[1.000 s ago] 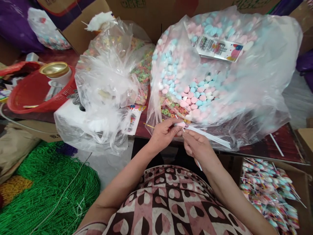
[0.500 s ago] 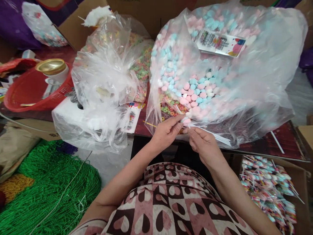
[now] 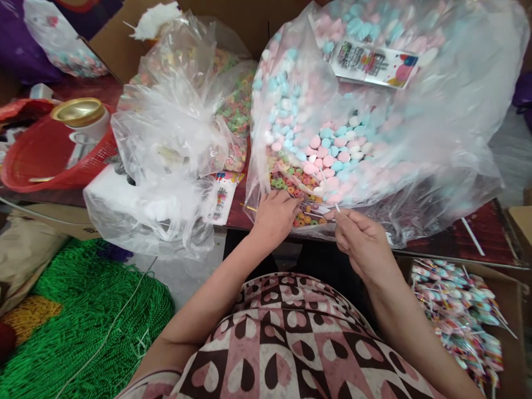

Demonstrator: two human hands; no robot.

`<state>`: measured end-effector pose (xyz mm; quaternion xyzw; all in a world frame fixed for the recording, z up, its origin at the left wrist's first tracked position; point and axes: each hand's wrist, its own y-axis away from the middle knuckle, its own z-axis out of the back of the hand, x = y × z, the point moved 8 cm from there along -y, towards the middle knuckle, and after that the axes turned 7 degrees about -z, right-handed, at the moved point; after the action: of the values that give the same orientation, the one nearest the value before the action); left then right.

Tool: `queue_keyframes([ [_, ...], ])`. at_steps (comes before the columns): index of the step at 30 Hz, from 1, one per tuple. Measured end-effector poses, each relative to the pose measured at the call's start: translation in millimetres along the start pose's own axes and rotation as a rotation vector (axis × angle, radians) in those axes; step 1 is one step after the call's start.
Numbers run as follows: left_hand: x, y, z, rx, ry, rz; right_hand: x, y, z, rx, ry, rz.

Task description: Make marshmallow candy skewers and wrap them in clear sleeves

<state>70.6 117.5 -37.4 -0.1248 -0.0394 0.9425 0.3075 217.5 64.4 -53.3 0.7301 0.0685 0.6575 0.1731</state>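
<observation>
My left hand [image 3: 277, 219] rests with its fingers apart on a heap of small coloured ring candies [image 3: 286, 180], fingertips partly hidden among them. My right hand [image 3: 361, 235] pinches a thin white stick [image 3: 337, 208] between thumb and fingers; only a short piece shows above the grip. Just beyond both hands lies a large clear plastic bag [image 3: 453, 127], its mouth facing me. Inside it are pink, blue and white rounded sweets [image 3: 328, 152]. More ring candies [image 3: 310, 219] lie between my hands at the table's front edge.
A clear bag of ring candies [image 3: 236, 105] and a plastic-wrapped white box [image 3: 120, 194] stand left. Farther left is a red basket [image 3: 37, 177]. Printed packets [image 3: 374, 64] lie on the large bag. A carton of wrapped sweets [image 3: 457, 316] sits below right. Green strands [image 3: 95, 316] cover the floor.
My hands have moved apart. The left went slightly left and down onto the ring candies; the right moved right with the white stick. The pink-and-white sweet between them is no longer seen there.
</observation>
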Motion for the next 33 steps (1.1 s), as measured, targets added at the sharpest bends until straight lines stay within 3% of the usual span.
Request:
queue_keyframes([
  [4, 9, -1, -1.2, -0.043, 0.152, 0.039, -7, 2, -5, 0.080, 0.056, -0.006],
  [8, 37, 5, -5.2, -0.283, 0.831, 0.263, -16, 12, -18, 0.222, 0.173, -0.044],
  [11, 48, 10, -15.3, -0.429, 1.328, 0.429, -18, 18, -24, 0.254, 0.219, -0.049],
  [16, 44, 10, -15.7, -0.505, 1.593, 0.476, -18, 17, -25, 0.249, 0.281, -0.036],
  [21, 44, 12, -12.5, -0.547, 1.584, 0.453, -19, 15, -23, 0.230, 0.349, -0.016],
  [25, 46, 13, -10.9, -0.549, 1.446, 0.436, -22, 16, -24, 0.234, 0.296, -0.026],
  [29, 43, 19, 9.4, -0.574, 0.958, 0.301, -23, 18, -24, 0.219, 0.264, -0.029],
  [31, 31, 21, 21.2, -0.574, 0.670, 0.179, -22, 18, -24, 0.197, 0.258, -0.025],
  [33, 17, 20, 24.9, -0.543, 0.529, 0.072, -20, 16, -26, 0.183, 0.258, -0.015],
])
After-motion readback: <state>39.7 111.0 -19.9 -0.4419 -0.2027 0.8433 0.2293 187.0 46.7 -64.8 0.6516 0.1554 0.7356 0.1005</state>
